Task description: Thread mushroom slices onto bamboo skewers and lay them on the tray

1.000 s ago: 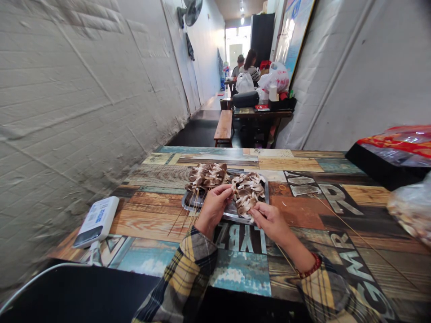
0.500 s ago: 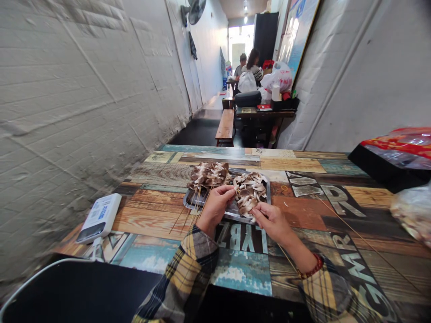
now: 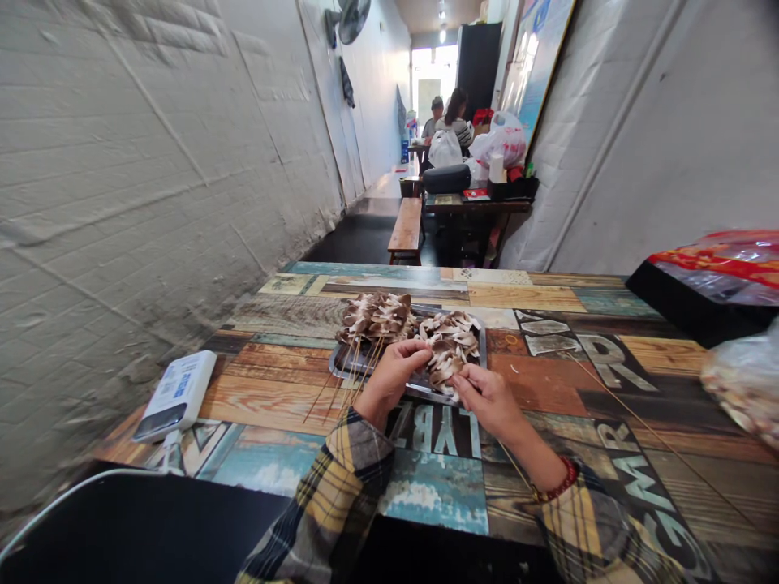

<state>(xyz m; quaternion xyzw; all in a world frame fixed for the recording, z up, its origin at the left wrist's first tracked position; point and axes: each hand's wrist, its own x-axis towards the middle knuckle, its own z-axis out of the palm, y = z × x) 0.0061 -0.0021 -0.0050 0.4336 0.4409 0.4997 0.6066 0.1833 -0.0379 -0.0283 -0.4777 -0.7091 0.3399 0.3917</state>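
A metal tray [image 3: 484, 345] holds two groups of brown and white oyster mushroom pieces. On its left side lie threaded mushroom skewers [image 3: 377, 316], their thin sticks pointing toward me. Loose mushroom pieces [image 3: 454, 332] are heaped on the right side. My left hand [image 3: 393, 375] is closed, thumb and forefinger pinching a mushroom piece at the heap's left edge. Close by on the right, my right hand [image 3: 490, 399] is closed around a bamboo skewer [image 3: 516, 465], whose rear end shows below the wrist. Fingers and mushrooms hide the skewer's tip.
A white power bank [image 3: 176, 396] with a cable lies at the left. One bare skewer [image 3: 657, 434] rests on the table [image 3: 541, 381] at the right, near a black box [image 3: 682, 300] and a plastic bag [image 3: 746, 385]. People sit at a farther table behind a bench [image 3: 406, 225].
My left hand has shifted slightly right, closer to my right hand. The right hand stays in nearly the same place with the skewer. The camera view has moved a little.
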